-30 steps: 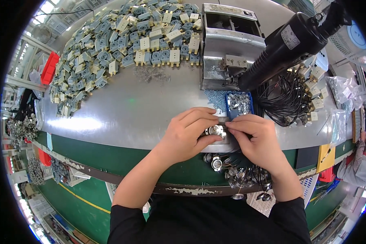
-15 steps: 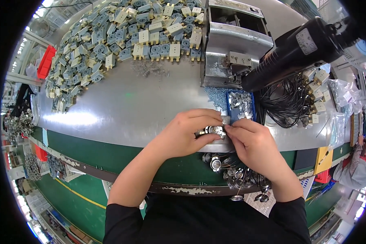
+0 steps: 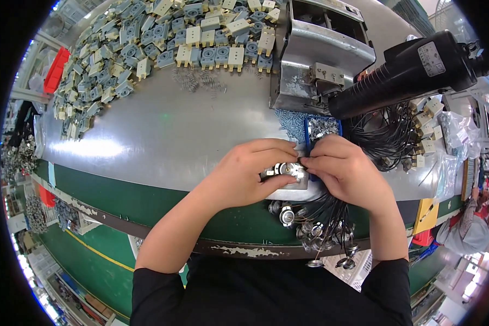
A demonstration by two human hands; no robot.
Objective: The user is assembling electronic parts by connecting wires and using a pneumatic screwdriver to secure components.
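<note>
My left hand (image 3: 247, 171) is closed around a small round metal part (image 3: 286, 169), silvery with a dark body, held between thumb and fingers over a small metal plate (image 3: 298, 183) near the bench's front edge. At its right side the fingertips of my right hand (image 3: 346, 168) are pinched together; what is between them is too small to make out. Below my right hand a bundle of black wires (image 3: 334, 209) hangs over the edge. Several round metal parts like the held one (image 3: 287, 216) are on those wires.
Just beyond my hands stand a blue bin (image 3: 307, 127) of small metal pieces and a pile of screws (image 3: 291, 124). A black powered screwdriver (image 3: 388, 81) slants in beside a metal fixture (image 3: 323, 49). Grey and cream blocks (image 3: 163, 38) are heaped at the far left, springs (image 3: 198, 81) before them.
The whole view has shifted slightly. My right hand has curled more and its back has risen beside the bin, baring more of the black wires. My left hand keeps hold of the round part.
</note>
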